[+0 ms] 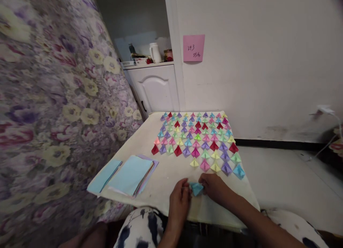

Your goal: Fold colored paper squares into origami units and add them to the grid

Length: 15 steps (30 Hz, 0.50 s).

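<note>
Blue folded paper [196, 188] is gripped, lower centre of the frame, by closed fingers of the left hand [180, 198] and right hand [214, 185]. Tearing could be caused by opposed pulling; adjacent folded pieces [205, 165] could be displaced by a knuckle.

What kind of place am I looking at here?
Probably a room in a home: a floral curtain hangs at the left, a white cabinet holds a pitcher, and a small table bears rows of folded paper pieces.
</note>
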{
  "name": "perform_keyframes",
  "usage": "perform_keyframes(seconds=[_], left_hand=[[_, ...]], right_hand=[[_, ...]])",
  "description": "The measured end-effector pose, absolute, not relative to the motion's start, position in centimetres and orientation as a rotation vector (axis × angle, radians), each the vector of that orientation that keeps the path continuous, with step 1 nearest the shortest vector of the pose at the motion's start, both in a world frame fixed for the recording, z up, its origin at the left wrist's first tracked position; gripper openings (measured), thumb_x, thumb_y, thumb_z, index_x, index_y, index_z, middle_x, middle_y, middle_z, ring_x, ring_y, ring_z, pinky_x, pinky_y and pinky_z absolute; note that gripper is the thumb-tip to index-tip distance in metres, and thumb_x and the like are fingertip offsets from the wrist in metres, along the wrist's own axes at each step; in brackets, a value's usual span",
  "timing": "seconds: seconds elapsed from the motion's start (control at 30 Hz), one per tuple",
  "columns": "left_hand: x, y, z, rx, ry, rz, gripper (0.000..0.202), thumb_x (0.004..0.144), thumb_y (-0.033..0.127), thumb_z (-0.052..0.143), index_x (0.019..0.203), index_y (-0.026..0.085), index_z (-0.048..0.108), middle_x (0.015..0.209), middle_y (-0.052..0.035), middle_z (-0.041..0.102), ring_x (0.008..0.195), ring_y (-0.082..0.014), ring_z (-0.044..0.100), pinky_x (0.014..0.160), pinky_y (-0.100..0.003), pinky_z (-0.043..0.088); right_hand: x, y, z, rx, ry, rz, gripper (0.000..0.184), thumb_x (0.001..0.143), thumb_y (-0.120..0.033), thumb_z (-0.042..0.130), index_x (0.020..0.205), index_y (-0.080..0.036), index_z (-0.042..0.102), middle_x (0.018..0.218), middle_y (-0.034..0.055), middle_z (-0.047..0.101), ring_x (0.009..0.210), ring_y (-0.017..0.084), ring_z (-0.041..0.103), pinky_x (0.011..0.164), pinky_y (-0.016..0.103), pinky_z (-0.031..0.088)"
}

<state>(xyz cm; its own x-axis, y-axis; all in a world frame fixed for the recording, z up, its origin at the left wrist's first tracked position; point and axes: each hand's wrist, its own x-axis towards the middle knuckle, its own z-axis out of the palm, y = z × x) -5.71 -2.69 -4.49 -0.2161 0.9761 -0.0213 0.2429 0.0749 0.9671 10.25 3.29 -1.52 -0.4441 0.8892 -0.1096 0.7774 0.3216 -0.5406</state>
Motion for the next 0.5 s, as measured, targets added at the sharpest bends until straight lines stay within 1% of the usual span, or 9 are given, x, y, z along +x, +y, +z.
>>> perform_keyframes(seconds=[0.13,0.2,0.27,0.37,0.43,0.5], left_hand=[[-6.4,-2.6,-4.0,1.24,1.594,1.228,0.034,0.08,0.031,0.046,0.108,0.016,0.056,0.095,-0.0091,0.066,0.075,-0.0179,0.064,0.065,-0.031,0.051],[-6.5,-2.7,-3.5,1.339,1.639,1.22,0.032,0.08,0.029,0.046,0.108,0.017,0.057,0.096,-0.0085,0.065,0.079,-0.0185,0.063,0.069,-0.032,0.051],[-6.3,-3.0,-2.9,1.527,1.666,1.206,0.03,0.08,0.024,0.046,0.107,0.019,0.059,0.099,-0.0083,0.062,0.087,-0.0195,0.06,0.076,-0.033,0.049],[-5.7,-3.2,-2.2,1.799,1.623,1.116,0.031,0.078,0.014,0.045,0.102,0.022,0.063,0.11,-0.0094,0.056,0.1,-0.0206,0.055,0.084,-0.033,0.046],[-5.4,-3.1,-2.1,1.906,1.624,1.031,0.031,0.075,0.01,0.046,0.097,0.022,0.065,0.117,-0.0101,0.052,0.103,-0.0217,0.054,0.086,-0.033,0.044],[-5.1,-2.8,-2.1,1.966,1.648,0.949,0.029,0.074,0.009,0.047,0.093,0.022,0.065,0.118,-0.0103,0.051,0.102,-0.0226,0.054,0.085,-0.034,0.044]], right_hand=[[10.4,3.3,-1.4,-1.515,-2.388,0.839,0.022,0.071,-0.008,0.053,0.088,-0.018,0.064,0.072,0.0015,0.068,0.067,0.013,0.062,0.055,0.019,0.035],[10.6,3.4,-1.2,-1.534,-2.392,0.814,0.026,0.07,-0.006,0.052,0.091,-0.017,0.063,0.072,0.0023,0.068,0.067,0.014,0.062,0.056,0.019,0.035],[10.7,3.5,-1.1,-1.557,-2.405,0.768,0.03,0.068,-0.004,0.051,0.092,-0.016,0.063,0.075,0.0039,0.068,0.069,0.015,0.061,0.058,0.02,0.035],[11.0,3.5,-1.0,-1.591,-2.439,0.687,0.031,0.068,-0.003,0.049,0.092,-0.017,0.063,0.08,0.0073,0.068,0.075,0.018,0.061,0.062,0.023,0.035],[11.1,3.4,-1.1,-1.614,-2.459,0.631,0.03,0.07,-0.004,0.048,0.092,-0.017,0.063,0.084,0.0094,0.068,0.079,0.021,0.061,0.064,0.026,0.035],[11.1,3.3,-1.1,-1.629,-2.474,0.586,0.029,0.072,-0.006,0.047,0.093,-0.018,0.063,0.086,0.0101,0.068,0.081,0.022,0.062,0.065,0.027,0.035]])
